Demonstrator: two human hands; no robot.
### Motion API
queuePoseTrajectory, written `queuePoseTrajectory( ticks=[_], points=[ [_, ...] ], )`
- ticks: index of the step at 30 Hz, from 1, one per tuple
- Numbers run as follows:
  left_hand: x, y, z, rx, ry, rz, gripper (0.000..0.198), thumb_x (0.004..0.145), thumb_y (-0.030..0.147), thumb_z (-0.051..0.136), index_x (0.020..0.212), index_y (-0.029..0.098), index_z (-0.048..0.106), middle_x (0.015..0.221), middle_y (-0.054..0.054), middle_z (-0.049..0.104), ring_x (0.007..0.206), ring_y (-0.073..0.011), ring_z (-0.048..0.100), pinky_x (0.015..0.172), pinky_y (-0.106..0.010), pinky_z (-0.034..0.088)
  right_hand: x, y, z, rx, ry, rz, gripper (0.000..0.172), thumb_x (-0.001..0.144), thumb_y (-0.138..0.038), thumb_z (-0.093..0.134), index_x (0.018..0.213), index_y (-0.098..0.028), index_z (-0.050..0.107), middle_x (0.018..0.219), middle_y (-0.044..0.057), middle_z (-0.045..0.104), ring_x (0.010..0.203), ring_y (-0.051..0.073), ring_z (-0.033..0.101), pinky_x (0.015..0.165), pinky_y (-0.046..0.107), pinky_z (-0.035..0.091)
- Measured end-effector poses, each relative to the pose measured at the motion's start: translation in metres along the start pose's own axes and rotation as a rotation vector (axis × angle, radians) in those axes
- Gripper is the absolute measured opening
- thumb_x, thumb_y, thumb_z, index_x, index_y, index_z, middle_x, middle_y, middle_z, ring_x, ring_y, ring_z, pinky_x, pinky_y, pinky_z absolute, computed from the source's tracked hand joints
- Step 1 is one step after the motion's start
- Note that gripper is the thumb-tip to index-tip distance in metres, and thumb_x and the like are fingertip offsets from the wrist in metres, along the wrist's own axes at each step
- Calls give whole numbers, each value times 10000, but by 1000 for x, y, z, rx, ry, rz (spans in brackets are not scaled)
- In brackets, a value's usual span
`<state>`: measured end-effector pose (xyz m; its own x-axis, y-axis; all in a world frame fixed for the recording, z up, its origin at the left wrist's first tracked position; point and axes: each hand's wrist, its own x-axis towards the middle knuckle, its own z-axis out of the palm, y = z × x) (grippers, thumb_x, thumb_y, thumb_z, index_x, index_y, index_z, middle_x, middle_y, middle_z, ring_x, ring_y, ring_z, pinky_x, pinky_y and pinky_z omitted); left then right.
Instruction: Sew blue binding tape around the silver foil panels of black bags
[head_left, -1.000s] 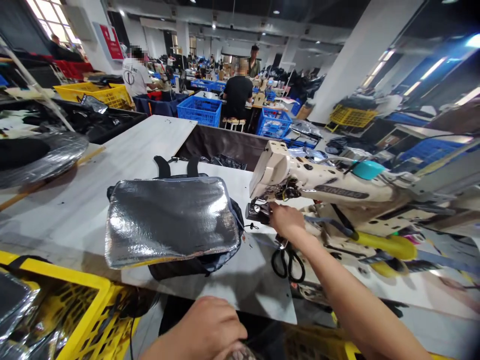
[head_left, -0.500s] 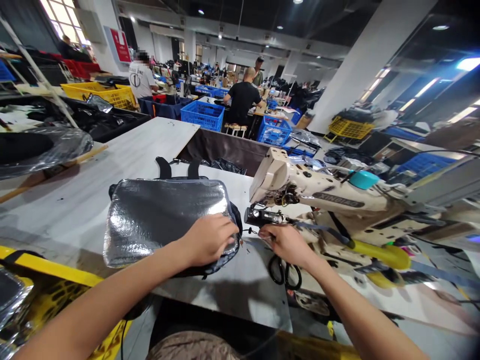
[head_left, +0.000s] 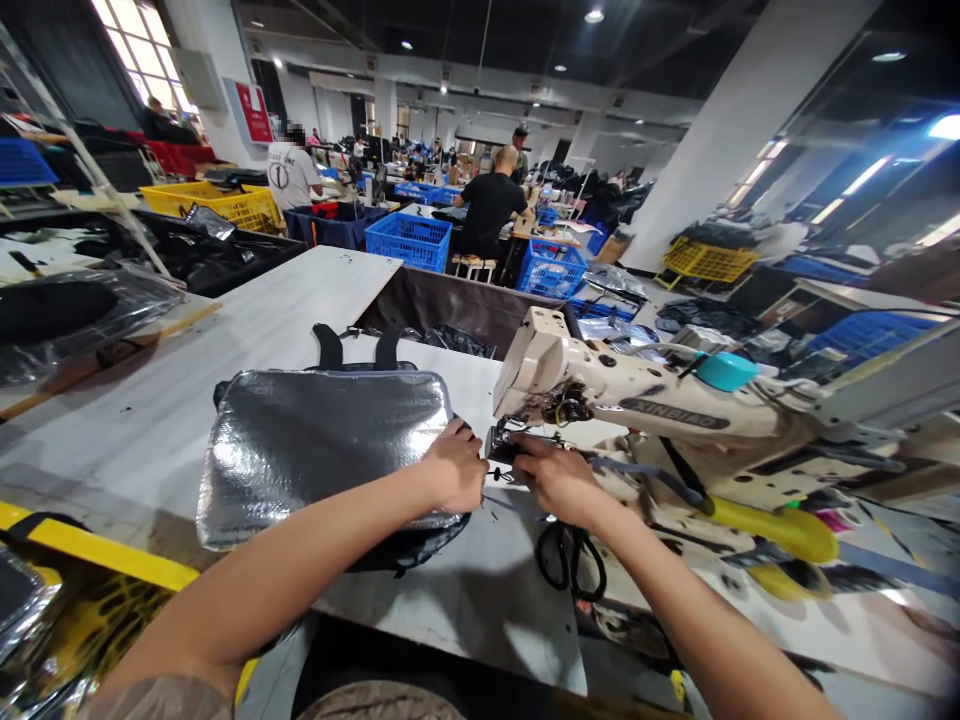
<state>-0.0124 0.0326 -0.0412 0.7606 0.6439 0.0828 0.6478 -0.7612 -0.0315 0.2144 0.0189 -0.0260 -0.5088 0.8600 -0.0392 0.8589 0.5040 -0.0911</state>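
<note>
A bag with a shiny silver lining [head_left: 322,450] lies on the white table, lining side up, its two black straps [head_left: 386,345] at the far edge. My left hand [head_left: 454,468] grips the bag's right edge with curled fingers. Close beside it, my right hand [head_left: 553,480] has its fingers bent together at the narrow metal bed of the sewing machine [head_left: 637,390]; what they hold is hidden. A grey tape [head_left: 637,468] runs from the machine toward this hand. Black-handled scissors [head_left: 570,560] lie just below my right wrist.
A yellow crate [head_left: 97,560] stands at the lower left. Behind the table is a brown fabric-lined bin [head_left: 465,305]. Blue crates [head_left: 409,240] and a person in black [head_left: 491,205] are farther back. Plastic-wrapped material [head_left: 75,310] lies at the left.
My left hand has shifted up and right along the bag's edge. My right hand has come to the machine's metal bed, its fingertips slightly higher. The view has tilted a little.
</note>
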Motion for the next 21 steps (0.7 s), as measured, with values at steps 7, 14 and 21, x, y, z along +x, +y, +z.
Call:
queuePoseTrajectory(
  ticks=[7,14,21],
  points=[
    [-8,-16,16,-8,-5,58,221,872,360,644,912,177,761,1024,-98,763,1071,-299,624,1172,-544,234,-10,-56,29,892,315,-103,286,1024,-404,552,881,-194,683,796,32,688,746,180,612,717,285,480],
    [-14,-24,13,-75,68,92,187,888,324,636,935,158,708,960,-98,756,941,-264,670,1148,-497,297,-27,-73,18,1101,233,-135,334,1024,-469,585,872,-204,720,868,49,739,725,177,630,657,278,489],
    [3,-13,-4,-70,-85,-143,252,943,347,586,1097,154,635,874,-105,767,898,-282,730,1057,-445,400,-90,4,-30,506,507,40,237,1019,-373,610,1207,-283,724,1014,97,786,839,229,746,740,334,580]
  ],
)
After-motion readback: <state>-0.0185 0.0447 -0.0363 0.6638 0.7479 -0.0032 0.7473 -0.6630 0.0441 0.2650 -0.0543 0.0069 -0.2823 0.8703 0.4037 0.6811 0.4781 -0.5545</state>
